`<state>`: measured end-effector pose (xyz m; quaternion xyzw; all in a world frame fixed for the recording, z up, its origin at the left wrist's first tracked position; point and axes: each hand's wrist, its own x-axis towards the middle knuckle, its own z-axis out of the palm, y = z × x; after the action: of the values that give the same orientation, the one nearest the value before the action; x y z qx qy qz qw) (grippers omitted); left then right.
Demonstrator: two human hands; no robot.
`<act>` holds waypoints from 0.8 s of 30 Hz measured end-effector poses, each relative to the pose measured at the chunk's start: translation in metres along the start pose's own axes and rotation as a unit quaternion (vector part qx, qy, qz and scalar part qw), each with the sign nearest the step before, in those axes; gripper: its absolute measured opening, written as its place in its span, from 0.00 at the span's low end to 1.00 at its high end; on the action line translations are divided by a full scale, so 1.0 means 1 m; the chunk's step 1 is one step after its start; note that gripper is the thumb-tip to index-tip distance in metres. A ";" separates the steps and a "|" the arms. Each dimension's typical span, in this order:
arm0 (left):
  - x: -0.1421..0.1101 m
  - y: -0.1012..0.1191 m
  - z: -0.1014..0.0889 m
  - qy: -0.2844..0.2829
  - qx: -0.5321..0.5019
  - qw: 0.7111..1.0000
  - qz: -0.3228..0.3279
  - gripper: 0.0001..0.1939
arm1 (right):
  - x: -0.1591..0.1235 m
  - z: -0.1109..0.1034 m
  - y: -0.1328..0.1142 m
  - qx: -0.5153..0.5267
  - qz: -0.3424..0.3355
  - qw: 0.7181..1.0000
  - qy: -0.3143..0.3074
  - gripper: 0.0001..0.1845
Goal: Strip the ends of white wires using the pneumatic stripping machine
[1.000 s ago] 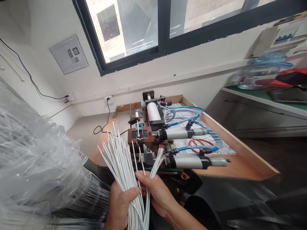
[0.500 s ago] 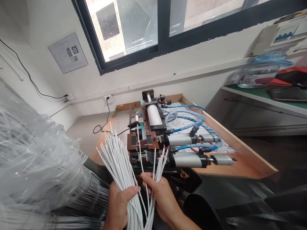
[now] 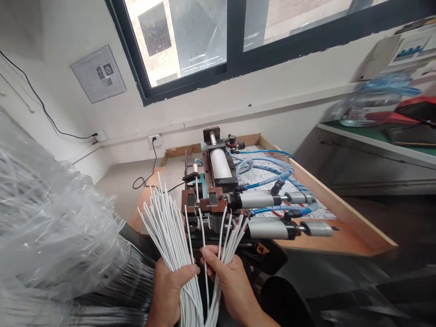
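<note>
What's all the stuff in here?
big wire bunch: one, white, centre
small wire bunch: one, white, reddish tips, centre
single wire: one, white, between bunches
machine: one, silver, brown, centre
hoses: several, blue, right of machine
worktop: one, brown, under machine
wrapped wires: uncounted, greyish, left
window: one, dark frame, top
sign: one, grey, wall
sockets: two, white, wall
cords: several, dark, left
switch box: one, whitish, right
shelf: one, green, right
container: one, clear, shelf
blurred bundle: one, red, black, shelf
flat thing: one, dark, shelf
left fingers: one set, around big wire bunch
right fingers: one set, on single wire
</note>
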<state>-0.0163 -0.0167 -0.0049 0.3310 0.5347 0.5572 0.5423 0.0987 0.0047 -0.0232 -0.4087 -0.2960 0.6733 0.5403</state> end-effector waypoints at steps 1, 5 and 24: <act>0.001 0.000 0.000 0.013 -0.006 1.000 -0.005 0.08 | 0.000 0.000 0.001 0.008 0.002 1.000 0.013 0.13; 0.004 0.005 0.003 0.047 -0.014 0.999 -0.016 0.10 | 0.007 0.001 0.004 0.063 0.024 0.996 0.054 0.12; 0.008 0.004 0.003 -0.013 -0.014 1.000 0.017 0.09 | 0.013 0.011 -0.006 0.098 0.105 0.988 -0.064 0.12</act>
<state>-0.0157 -0.0079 -0.0022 0.3399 0.5139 0.5693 0.5443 0.0908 0.0187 -0.0158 -0.3390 -0.2182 0.7766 0.4842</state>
